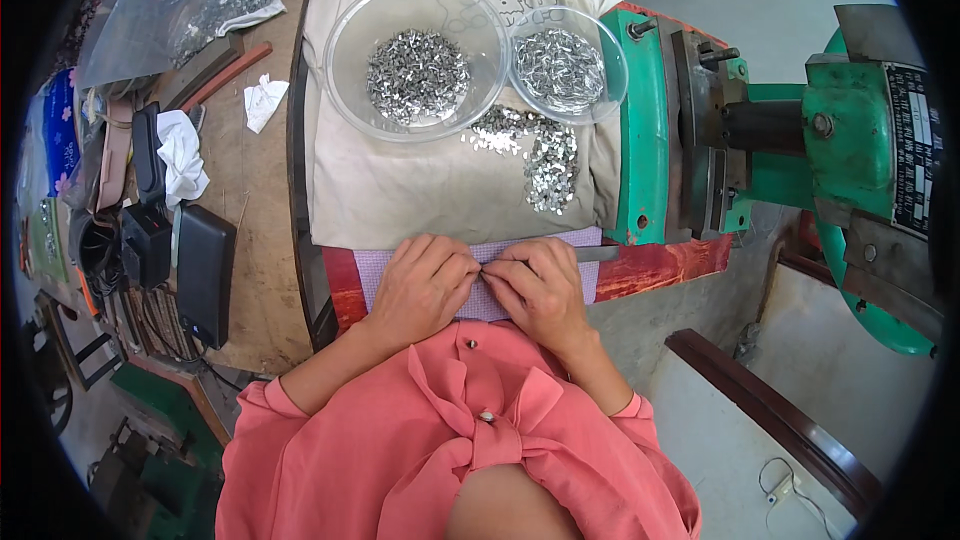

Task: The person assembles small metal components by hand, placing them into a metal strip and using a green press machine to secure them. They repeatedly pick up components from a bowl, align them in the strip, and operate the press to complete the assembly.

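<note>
My left hand (pixel 428 285) and my right hand (pixel 538 290) meet fingertip to fingertip over a purple checked cloth (pixel 383 275) close to my body. Both are closed in a pinch, and whatever lies between the fingertips is too small to make out. Beyond them, loose small metal pieces (pixel 551 170) lie spread on a beige cloth (pixel 400 190). Behind these stands a large clear round tub (pixel 345 90) holding a heap of small grey metal parts (pixel 418 75). A smaller clear bowl (pixel 617 65) beside it contains shiny, longer metal pieces (pixel 560 70).
To the right stands a green machine press (pixel 645 130) with a large green wheel (pixel 880 325). On the left, a wooden table (pixel 265 290) carries a black case (pixel 205 275), crumpled tissues (pixel 183 158), a plastic bag (pixel 150 30) and a reddish bar (pixel 226 75).
</note>
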The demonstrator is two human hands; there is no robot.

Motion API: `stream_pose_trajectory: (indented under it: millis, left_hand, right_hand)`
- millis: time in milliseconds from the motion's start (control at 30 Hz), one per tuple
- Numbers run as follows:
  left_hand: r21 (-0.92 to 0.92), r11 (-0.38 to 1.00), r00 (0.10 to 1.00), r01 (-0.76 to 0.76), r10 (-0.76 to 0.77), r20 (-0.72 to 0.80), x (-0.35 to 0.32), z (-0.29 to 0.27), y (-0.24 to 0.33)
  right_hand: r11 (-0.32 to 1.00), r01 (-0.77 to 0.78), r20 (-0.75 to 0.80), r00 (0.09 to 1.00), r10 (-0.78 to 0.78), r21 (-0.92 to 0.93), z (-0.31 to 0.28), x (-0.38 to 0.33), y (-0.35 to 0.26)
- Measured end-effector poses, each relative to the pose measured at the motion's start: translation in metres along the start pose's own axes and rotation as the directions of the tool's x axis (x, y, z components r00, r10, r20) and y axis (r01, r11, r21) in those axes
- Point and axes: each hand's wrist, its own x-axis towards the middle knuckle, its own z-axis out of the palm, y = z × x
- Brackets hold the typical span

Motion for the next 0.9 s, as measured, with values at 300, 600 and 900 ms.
stream_pose_trajectory:
  millis: [300, 600, 900]
  left_hand:
    - [0.000, 0.999, 0.999, -0.036, 0.036, 0.012, -0.002, 0.001, -0.002]
    - [-0.025, 0.999, 0.999, -0.028, 0.028, 0.022, -0.002, -0.001, -0.002]
    - [-0.055, 0.998, 0.999, 0.004, -0.002, 0.038, -0.004, 0.000, -0.005]
  right_hand:
    - [1.000, -0.011, 0.014, 1.000, 0.011, -0.008, -0.015, 0.007, 0.007]
    - [0.983, -0.031, -0.190, 0.982, -0.004, -0.183, -0.009, 0.065, 0.038]
    - [0.985, -0.018, -0.112, 0.994, -0.002, -0.174, -0.001, 0.074, 0.040]
